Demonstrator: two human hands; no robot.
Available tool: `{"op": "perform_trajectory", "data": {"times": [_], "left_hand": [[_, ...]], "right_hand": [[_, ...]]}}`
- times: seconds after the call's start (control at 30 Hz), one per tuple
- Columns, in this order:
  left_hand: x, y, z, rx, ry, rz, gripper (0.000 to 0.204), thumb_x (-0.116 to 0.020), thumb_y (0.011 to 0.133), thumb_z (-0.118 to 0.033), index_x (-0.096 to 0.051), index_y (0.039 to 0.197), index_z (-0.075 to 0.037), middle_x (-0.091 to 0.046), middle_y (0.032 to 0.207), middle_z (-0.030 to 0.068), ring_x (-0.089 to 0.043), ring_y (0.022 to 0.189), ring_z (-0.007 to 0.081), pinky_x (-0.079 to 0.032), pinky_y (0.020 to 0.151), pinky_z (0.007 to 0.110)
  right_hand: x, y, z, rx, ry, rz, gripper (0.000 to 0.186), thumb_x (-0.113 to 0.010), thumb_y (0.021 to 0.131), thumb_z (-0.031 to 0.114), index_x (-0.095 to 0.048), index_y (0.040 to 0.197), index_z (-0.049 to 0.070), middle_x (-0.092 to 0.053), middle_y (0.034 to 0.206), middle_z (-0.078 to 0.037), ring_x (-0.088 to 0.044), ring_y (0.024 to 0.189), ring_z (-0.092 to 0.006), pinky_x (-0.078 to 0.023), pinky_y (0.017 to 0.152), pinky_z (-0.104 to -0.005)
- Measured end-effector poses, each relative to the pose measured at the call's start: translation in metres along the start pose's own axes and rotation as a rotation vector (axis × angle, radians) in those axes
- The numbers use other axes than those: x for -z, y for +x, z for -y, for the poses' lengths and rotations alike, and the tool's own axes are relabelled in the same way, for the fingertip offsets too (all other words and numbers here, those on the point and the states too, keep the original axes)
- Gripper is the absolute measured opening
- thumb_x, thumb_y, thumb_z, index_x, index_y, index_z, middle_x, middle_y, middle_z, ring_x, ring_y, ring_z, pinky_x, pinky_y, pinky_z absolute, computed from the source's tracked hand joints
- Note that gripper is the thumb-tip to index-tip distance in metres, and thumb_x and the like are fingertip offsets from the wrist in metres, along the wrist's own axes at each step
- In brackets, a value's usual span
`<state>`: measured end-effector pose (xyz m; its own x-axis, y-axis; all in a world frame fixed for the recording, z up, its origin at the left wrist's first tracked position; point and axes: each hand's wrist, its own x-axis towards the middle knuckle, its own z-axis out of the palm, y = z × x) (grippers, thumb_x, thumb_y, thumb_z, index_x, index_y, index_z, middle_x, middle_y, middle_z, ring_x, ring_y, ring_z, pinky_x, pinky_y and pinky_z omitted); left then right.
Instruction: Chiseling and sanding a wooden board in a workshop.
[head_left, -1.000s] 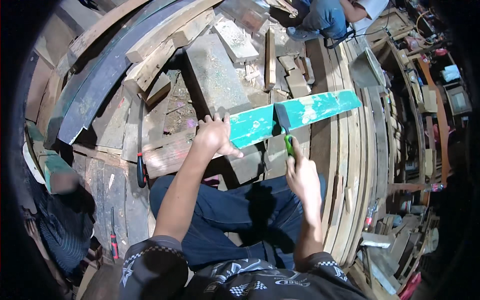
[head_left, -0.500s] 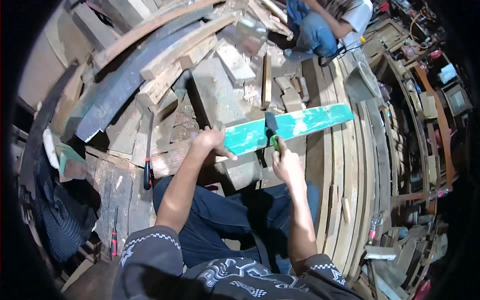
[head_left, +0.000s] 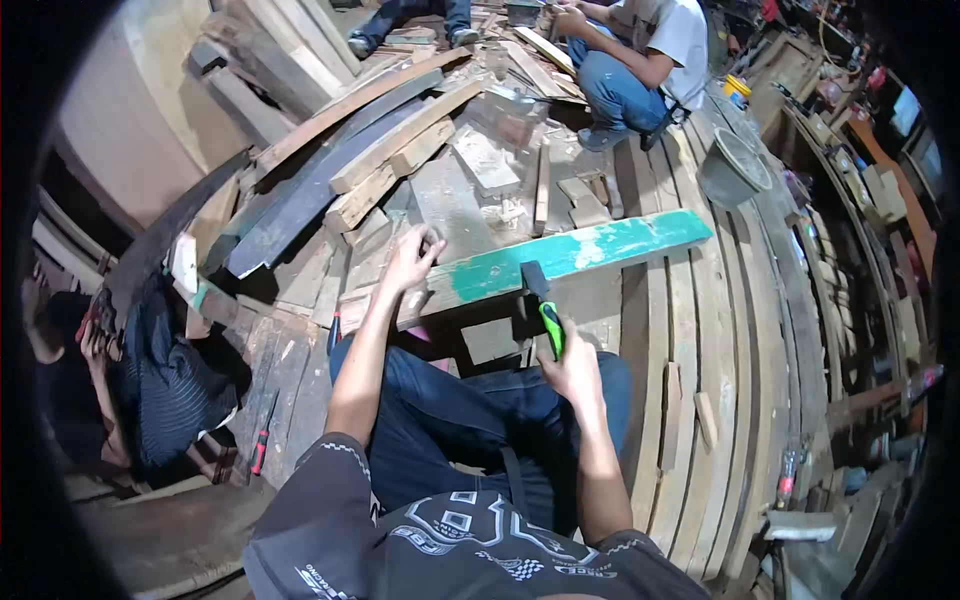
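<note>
Plank (head_left: 500, 273), patchy green, lies crosswise just past our legs (head_left: 430, 395), bare end left. Our left hand (head_left: 413, 258) curls loosely near bare end, can't tell if pinching anything. Our right hand (head_left: 574, 370) wraps green-handled scraper (head_left: 550, 322), blade by near edge.

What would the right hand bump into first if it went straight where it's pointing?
Probably the green-painted board. The right hand grips a scraper whose dark blade overlaps the board in view; depth is unclear, so I can't tell whether they touch.
</note>
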<state>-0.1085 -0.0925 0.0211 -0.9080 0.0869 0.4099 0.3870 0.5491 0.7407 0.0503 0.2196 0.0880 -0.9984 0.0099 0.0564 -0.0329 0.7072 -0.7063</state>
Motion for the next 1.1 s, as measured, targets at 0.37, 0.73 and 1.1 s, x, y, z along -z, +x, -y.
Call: {"op": "perform_trajectory", "data": {"times": [0.37, 0.73, 1.1], "left_hand": [[0.008, -0.019, 0.014, 0.054, 0.114, -0.147, 0.032, -0.071, 0.087, -0.026, -0.060, 0.077, 0.002, -0.058, 0.071, 0.0168, -0.058, 0.068, 0.0304, -0.046, 0.063, 0.041], [0.015, -0.011, 0.021, 0.078, 0.045, -0.092, 0.034, -0.069, 0.089, -0.031, -0.064, 0.082, 0.002, -0.063, 0.080, 0.0166, -0.062, 0.071, 0.0274, -0.049, 0.067, 0.039], [0.021, -0.009, 0.025, 0.026, 0.015, -0.138, 0.039, -0.071, 0.086, -0.034, -0.062, 0.076, 0.002, -0.059, 0.073, 0.0146, -0.059, 0.067, 0.0275, -0.047, 0.065, 0.039]], "right_hand": [[-0.004, -0.003, 0.002, 0.217, 0.116, -0.183, 0.036, -0.074, 0.078, 0.014, -0.058, 0.108, 0.002, -0.066, 0.080, -0.024, -0.066, 0.073, -0.0421, -0.051, 0.063, -0.0434], [-0.014, 0.035, 0.000, 0.834, -0.272, -0.503, 0.027, -0.074, 0.068, 0.016, -0.049, 0.070, 0.005, -0.042, 0.060, -0.011, -0.045, 0.051, -0.0309, -0.035, 0.049, -0.0403], [-0.047, 0.065, 0.045, 0.839, 0.507, -0.060, 0.014, -0.062, 0.056, 0.010, -0.059, 0.064, -0.002, -0.061, 0.071, -0.011, -0.059, 0.071, -0.0266, -0.049, 0.085, -0.0439]]}}
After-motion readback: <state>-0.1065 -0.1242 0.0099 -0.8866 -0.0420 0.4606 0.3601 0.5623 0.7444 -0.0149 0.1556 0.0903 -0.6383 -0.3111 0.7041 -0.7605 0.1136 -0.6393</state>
